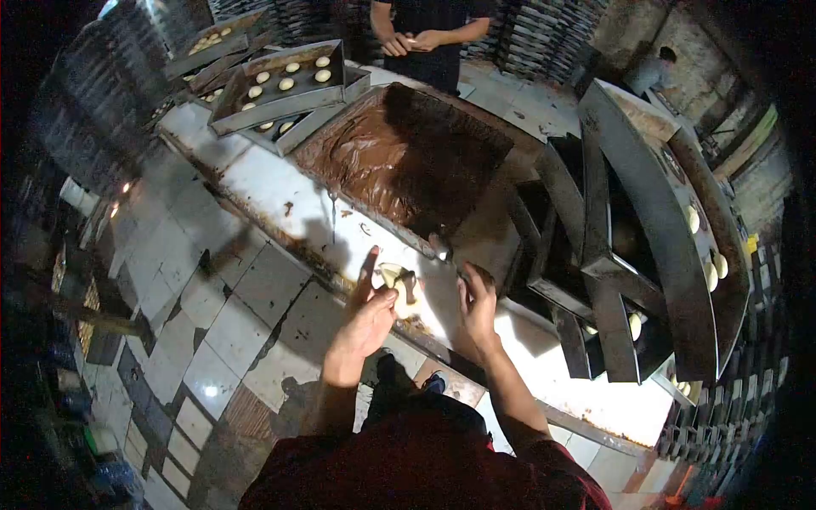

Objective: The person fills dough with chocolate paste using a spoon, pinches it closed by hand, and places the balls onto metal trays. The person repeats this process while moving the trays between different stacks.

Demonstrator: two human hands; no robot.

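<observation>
— Counting first: how many items at the white tiled desk (280, 200)?

— One large rectangular metal pan of brown chocolate paste (399, 157) at the centre. Several dark metal baking trays (276, 85) at the far left; the top one carries about six pale round dough pieces. More dark trays (654, 229) stand stacked and tilted at the right, with a few pale pieces showing along their edges. Two hands of the wearer are in view, and a second person (429, 38) stands across the desk, hands clasped together.

— State of the fingers?

— Left hand (370, 310): fingers partly curled, index extended upward, cupping one small pale dough piece smeared with brown filling (398, 285). Right hand (478, 306): fingers curled inward; whether it grips anything cannot be told from this view.

— Position and orientation of the dough piece?

— It sits in the left hand above the near desk edge, just in front of the paste pan's near corner. Its long axis runs roughly left to right; the open, filled face looks upward toward the camera.
</observation>
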